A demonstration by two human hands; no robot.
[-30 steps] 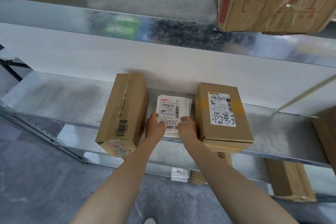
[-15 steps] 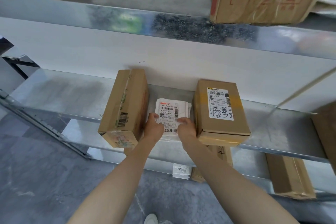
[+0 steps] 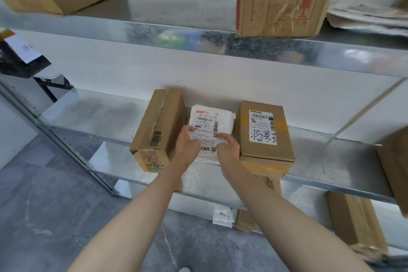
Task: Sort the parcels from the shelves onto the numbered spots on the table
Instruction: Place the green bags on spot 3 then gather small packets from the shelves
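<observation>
White soft parcel (image 3: pixel 212 121) lies flat on middle shelf (image 3: pixel 92 117), tight between left box (image 3: pixel 159 130) and right box (image 3: pixel 262 132). Left hand (image 3: pixel 187 145) and right hand (image 3: pixel 227 148) both pinch its near edge. Risk: thin bag slips from pinch; pull drags left box over shelf front.

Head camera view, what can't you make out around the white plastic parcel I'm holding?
1. Head view: front edge of the white plastic parcel, covered by the left hand and right hand.
2. Head view: its label's fine print, too small to read.
3. Head view: brown cardboard box at far right, cut off by the frame edge.
</observation>
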